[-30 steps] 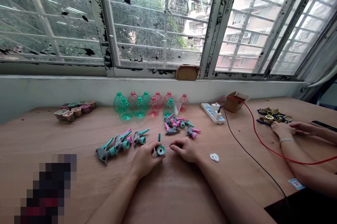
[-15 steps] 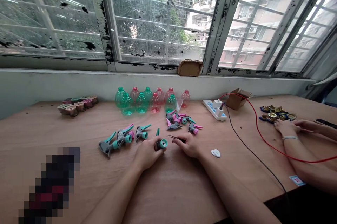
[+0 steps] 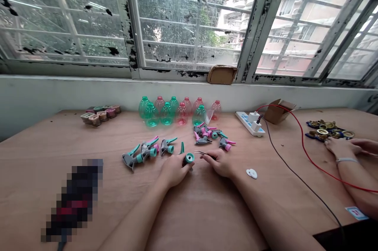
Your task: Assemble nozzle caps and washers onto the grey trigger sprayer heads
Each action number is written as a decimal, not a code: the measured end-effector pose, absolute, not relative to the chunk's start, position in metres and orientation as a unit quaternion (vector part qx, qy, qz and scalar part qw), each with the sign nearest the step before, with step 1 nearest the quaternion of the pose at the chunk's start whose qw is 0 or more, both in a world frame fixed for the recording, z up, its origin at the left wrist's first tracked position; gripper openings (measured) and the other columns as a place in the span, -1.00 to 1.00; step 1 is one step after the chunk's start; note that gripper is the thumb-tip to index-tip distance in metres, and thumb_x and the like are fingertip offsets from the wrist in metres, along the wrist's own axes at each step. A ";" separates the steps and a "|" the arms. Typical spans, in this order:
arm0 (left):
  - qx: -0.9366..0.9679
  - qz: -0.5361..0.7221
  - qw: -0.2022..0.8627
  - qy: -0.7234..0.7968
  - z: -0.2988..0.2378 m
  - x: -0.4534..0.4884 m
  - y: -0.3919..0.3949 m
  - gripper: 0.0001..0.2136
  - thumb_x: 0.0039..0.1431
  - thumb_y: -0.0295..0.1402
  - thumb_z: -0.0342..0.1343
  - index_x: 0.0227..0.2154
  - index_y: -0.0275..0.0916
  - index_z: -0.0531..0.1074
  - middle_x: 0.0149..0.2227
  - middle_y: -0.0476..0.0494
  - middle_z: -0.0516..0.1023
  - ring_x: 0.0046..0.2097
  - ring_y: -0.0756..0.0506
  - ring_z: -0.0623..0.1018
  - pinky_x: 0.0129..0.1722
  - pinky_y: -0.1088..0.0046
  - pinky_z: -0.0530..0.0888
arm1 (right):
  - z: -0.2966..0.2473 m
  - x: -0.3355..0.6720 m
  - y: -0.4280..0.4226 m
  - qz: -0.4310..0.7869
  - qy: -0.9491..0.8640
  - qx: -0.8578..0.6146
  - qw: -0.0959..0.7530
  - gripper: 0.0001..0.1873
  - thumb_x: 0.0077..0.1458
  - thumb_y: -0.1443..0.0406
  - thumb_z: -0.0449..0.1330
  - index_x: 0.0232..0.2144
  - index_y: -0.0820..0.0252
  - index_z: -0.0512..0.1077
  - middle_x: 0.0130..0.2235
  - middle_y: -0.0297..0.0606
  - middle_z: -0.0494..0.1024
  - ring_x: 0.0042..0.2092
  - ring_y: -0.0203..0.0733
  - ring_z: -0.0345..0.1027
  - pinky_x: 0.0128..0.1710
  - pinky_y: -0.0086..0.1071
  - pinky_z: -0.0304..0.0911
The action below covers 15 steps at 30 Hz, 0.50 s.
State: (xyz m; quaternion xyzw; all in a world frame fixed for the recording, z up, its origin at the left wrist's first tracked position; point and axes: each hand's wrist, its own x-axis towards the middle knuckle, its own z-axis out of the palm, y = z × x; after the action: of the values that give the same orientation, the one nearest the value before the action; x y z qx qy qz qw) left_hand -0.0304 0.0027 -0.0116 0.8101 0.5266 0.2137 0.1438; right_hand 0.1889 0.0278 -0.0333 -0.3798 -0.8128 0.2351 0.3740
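Observation:
My left hand is closed around a grey and teal spray trigger head, its round teal collar turned towards me. In my right hand is a pair of dark tweezers, the tips pointing left, just right of the collar and apart from it. Several grey and teal trigger heads lie to the left beyond my left hand. A pile of grey, pink and teal trigger heads rests beyond my right hand. White discs lie on the table to the right of my right hand.
Green and pink clear bottles stand along the wall. A white power strip with a red cable and a small cardboard box are at back right. Another person's hands touch gold-coloured ring parts. A pixelated dark object lies at left.
The whole view has shifted, so things appear farther right. Both hands keep their holds on the spray trigger head and tweezers, with little visible movement between them.

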 end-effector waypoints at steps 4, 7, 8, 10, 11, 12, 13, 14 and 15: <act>0.811 0.198 0.135 0.534 -0.011 -0.030 0.002 -0.78 0.19 -0.18 0.01 -0.34 -0.18 0.46 -0.37 -0.09 0.57 -0.35 -0.10 0.49 -0.44 0.48 0.15 | -0.034 0.189 0.028 0.237 -0.797 -0.386 0.399 -0.63 0.24 0.12 0.05 -0.26 0.18 0.59 -0.31 -0.23 0.64 -0.32 -0.16 0.47 -0.32 -0.41 0.28; 0.813 0.194 0.130 0.533 -0.011 -0.030 0.002 -0.80 0.19 -0.19 0.02 -0.33 -0.18 0.46 -0.36 -0.09 0.58 -0.34 -0.10 0.50 -0.43 0.48 0.17 | -0.035 0.189 0.028 0.241 -0.799 -0.385 0.395 -0.63 0.23 0.12 0.05 -0.23 0.18 0.59 -0.27 -0.21 0.64 -0.30 -0.13 0.48 -0.32 -0.39 0.29; 0.814 0.194 0.131 0.531 -0.011 -0.030 0.002 -0.80 0.18 -0.20 0.02 -0.31 -0.17 0.47 -0.35 -0.09 0.58 -0.33 -0.11 0.50 -0.42 0.48 0.18 | -0.035 0.188 0.028 0.241 -0.803 -0.384 0.387 -0.63 0.23 0.12 0.05 -0.24 0.18 0.59 -0.28 -0.21 0.64 -0.31 -0.13 0.48 -0.33 -0.39 0.29; 0.815 0.193 0.136 0.530 -0.011 -0.030 0.001 -0.82 0.17 -0.26 0.02 -0.24 -0.13 0.48 -0.33 -0.09 0.58 -0.29 -0.12 0.52 -0.39 0.48 0.22 | -0.035 0.188 0.028 0.239 -0.811 -0.385 0.370 -0.63 0.23 0.12 0.06 -0.26 0.18 0.60 -0.31 -0.24 0.64 -0.33 -0.13 0.48 -0.35 -0.40 0.29; 0.812 0.194 0.139 0.532 -0.011 -0.030 0.001 -0.81 0.16 -0.29 0.02 -0.20 -0.12 0.48 -0.31 -0.09 0.58 -0.28 -0.13 0.52 -0.37 0.48 0.24 | -0.034 0.188 0.028 0.236 -0.815 -0.386 0.363 -0.64 0.23 0.13 0.06 -0.26 0.17 0.60 -0.32 -0.25 0.64 -0.33 -0.14 0.47 -0.35 -0.40 0.28; 0.808 0.195 0.143 0.538 -0.011 -0.030 0.001 -0.78 0.15 -0.33 0.02 -0.17 -0.11 0.47 -0.30 -0.09 0.59 -0.27 -0.13 0.53 -0.36 0.47 0.26 | -0.034 0.189 0.028 0.231 -0.818 -0.385 0.360 -0.66 0.23 0.14 0.07 -0.23 0.17 0.59 -0.31 -0.26 0.64 -0.33 -0.14 0.48 -0.35 -0.40 0.28; 0.802 0.197 0.143 0.545 -0.010 -0.030 0.001 -0.77 0.14 -0.36 0.01 -0.15 -0.11 0.47 -0.30 -0.09 0.59 -0.26 -0.13 0.53 -0.35 0.47 0.27 | -0.033 0.190 0.027 0.224 -0.819 -0.384 0.363 -0.67 0.22 0.15 0.07 -0.20 0.15 0.58 -0.28 -0.26 0.64 -0.31 -0.15 0.48 -0.34 -0.41 0.28; 0.796 0.201 0.141 0.553 -0.010 -0.030 0.002 -0.76 0.14 -0.38 0.01 -0.15 -0.11 0.46 -0.31 -0.10 0.59 -0.27 -0.13 0.53 -0.35 0.47 0.27 | -0.032 0.191 0.027 0.216 -0.819 -0.382 0.369 -0.68 0.22 0.16 0.08 -0.16 0.14 0.57 -0.24 -0.26 0.64 -0.30 -0.15 0.48 -0.32 -0.41 0.28; 0.791 0.206 0.136 0.560 -0.010 -0.030 0.002 -0.78 0.15 -0.38 0.00 -0.17 -0.12 0.46 -0.32 -0.10 0.58 -0.28 -0.12 0.53 -0.37 0.48 0.26 | -0.030 0.192 0.027 0.206 -0.820 -0.381 0.375 -0.69 0.21 0.16 0.09 -0.13 0.13 0.56 -0.22 -0.26 0.64 -0.29 -0.16 0.48 -0.31 -0.42 0.27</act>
State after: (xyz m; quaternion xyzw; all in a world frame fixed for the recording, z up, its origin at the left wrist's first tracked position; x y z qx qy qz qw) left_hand -0.0297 0.0019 -0.0101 0.7907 0.5604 0.2057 0.1359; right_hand 0.1918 0.0267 -0.0303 -0.3807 -0.8200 0.2057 0.3747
